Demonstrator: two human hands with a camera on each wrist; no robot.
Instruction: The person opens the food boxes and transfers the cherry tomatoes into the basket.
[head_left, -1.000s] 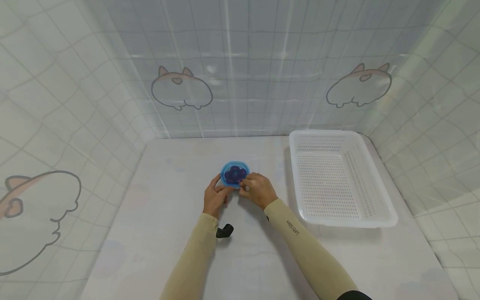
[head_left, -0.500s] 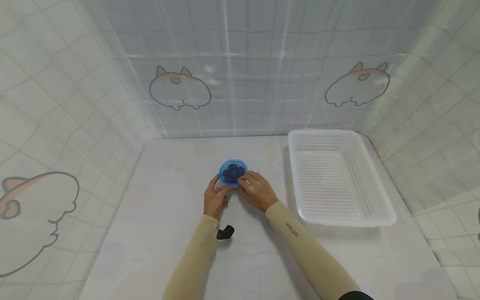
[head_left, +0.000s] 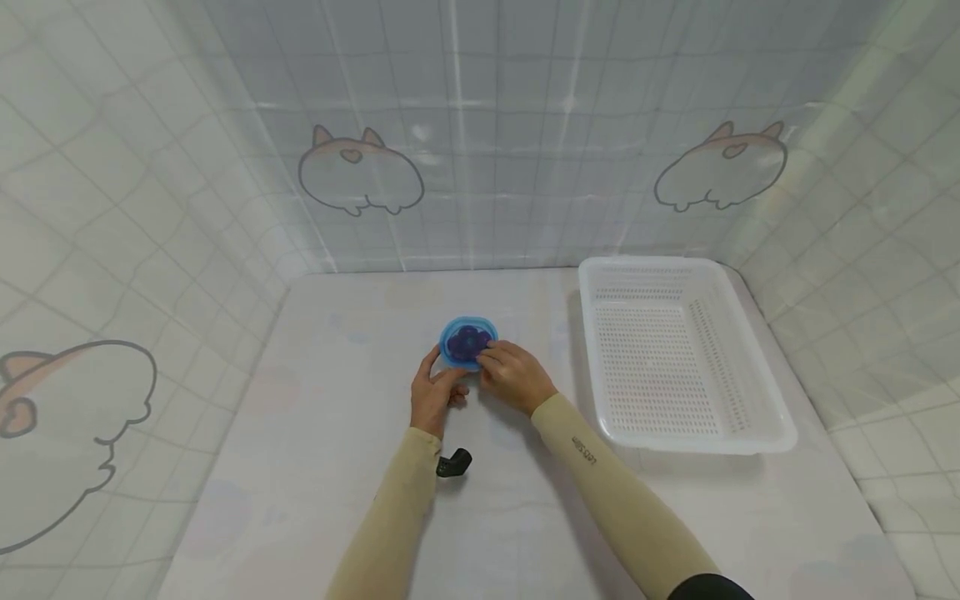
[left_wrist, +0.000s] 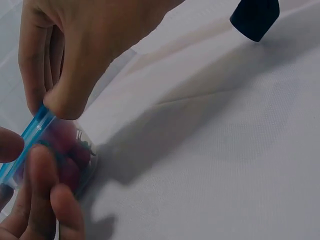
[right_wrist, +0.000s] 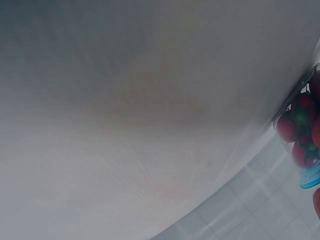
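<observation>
A small clear plastic container with a blue lid [head_left: 468, 342] stands on the white surface between the two hands. Through its wall show red cherry tomatoes [right_wrist: 302, 117] with green stems; under the blue lid they look purple in the head view. My left hand [head_left: 433, 398] holds the container at its left and near side, its thumb on the near edge of the lid [left_wrist: 36, 129]. With thumb and fingers, my right hand [head_left: 517, 379] pinches the lid's near right edge. The right wrist view catches only part of the container and a fingertip.
A white perforated plastic basket [head_left: 660, 367] stands to the right of the hands. Below the left wrist juts a black angled piece [head_left: 454, 463]. Tiled walls with cartoon animal drawings [head_left: 362, 177] enclose the surface at the back and sides.
Both hands stay at the container. The left hand's lower fingers show more beside its thumb, and the right fingers have shifted slightly along the lid's edge.
</observation>
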